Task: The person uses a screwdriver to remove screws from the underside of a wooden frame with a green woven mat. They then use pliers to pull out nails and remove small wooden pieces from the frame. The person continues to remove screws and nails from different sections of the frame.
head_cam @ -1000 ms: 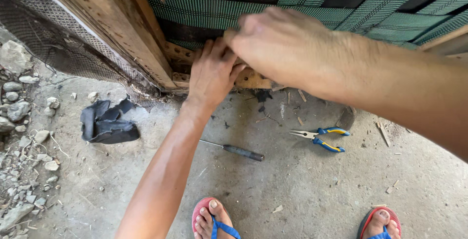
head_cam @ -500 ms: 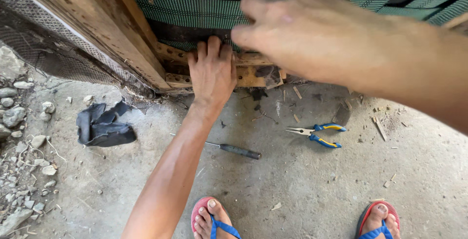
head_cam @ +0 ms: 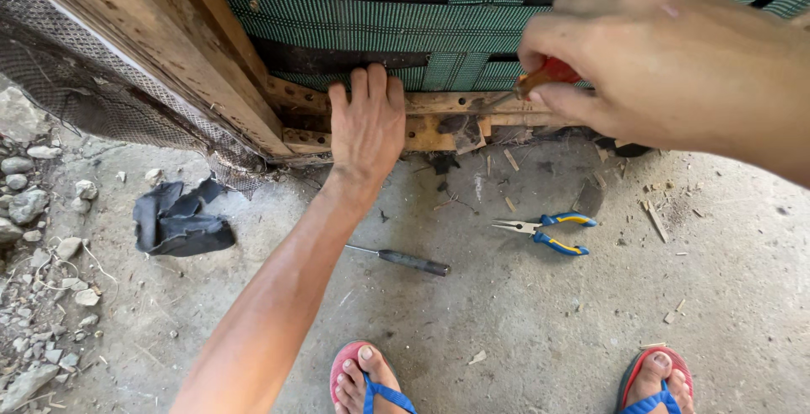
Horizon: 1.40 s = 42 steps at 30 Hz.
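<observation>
Two bare hands are at work on the lower edge of a wooden frame [head_cam: 202, 76] strung with green woven webbing [head_cam: 380, 21]. The left hand [head_cam: 367, 127] lies palm-down and flat against the bottom wooden rail [head_cam: 439, 114], fingers extended and close together, fingertips reaching the dark gap just under the webbing; it grasps nothing. The right hand [head_cam: 666, 64] is curled closed around a red-handled tool [head_cam: 548, 72], of which only part of the handle shows between thumb and forefinger. A thin metal shaft runs from the handle down and left toward the rail, its tip near a dark torn patch [head_cam: 460, 127] on the wood; whether the tip touches the wood cannot be told. The tool's kind cannot be confirmed.

On the concrete floor [head_cam: 523, 330], a pair of pliers with blue and yellow grips [head_cam: 548, 232] lies below the right hand, jaws pointing left. A dark-handled screwdriver [head_cam: 405, 259] lies just beside the left forearm, well apart from the pliers. A crumpled black scrap [head_cam: 181, 220] sits to the left, near loose stones [head_cam: 34, 211]. Wood splinters are scattered under the rail. Both feet wear red sandals with blue straps [head_cam: 371, 380] at the lower edge of view.
</observation>
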Available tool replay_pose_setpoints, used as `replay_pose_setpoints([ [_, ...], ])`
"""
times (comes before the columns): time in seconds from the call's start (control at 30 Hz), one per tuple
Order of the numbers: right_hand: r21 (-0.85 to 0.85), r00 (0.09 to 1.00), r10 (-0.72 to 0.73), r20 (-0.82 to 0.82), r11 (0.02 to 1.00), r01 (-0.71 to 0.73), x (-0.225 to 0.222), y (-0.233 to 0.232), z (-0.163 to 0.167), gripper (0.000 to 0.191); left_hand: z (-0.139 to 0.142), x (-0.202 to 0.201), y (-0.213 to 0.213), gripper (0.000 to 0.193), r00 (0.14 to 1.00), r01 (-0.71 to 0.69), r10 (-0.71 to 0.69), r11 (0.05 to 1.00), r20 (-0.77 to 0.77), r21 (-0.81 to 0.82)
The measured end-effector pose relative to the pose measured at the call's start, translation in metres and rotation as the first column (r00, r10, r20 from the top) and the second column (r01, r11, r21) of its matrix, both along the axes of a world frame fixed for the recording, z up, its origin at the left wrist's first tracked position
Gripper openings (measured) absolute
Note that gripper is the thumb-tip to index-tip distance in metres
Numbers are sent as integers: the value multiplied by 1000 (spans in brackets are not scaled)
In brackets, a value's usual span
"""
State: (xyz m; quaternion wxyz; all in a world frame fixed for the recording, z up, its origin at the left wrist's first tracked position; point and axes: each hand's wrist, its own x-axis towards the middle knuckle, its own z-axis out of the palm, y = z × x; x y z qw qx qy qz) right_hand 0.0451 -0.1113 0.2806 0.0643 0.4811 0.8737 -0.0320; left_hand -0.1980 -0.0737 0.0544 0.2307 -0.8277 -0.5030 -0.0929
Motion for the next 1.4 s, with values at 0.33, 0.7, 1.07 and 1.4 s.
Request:
replay_pose_setpoints([
  [0.33,21,997,-81,19,997,80,30,-20,-13,23,2,14,24,24,951,30,-94,976,-296,-214],
  [0.7,2,994,-87,-61,996,88,52,-30,-21,25,34,17,30,19,887,-98,-137,878,-442,-468],
  [1.07,-55,982,-178,-70,983,175,36,-30,-14,27,28,13,39,19,901,-82,-144,870,-410,-486],
  [1.4,-33,981,-132,-140,991,129,36,-32,-15,26,29,16,46,18,891,-42,-209,845,-402,-534],
])
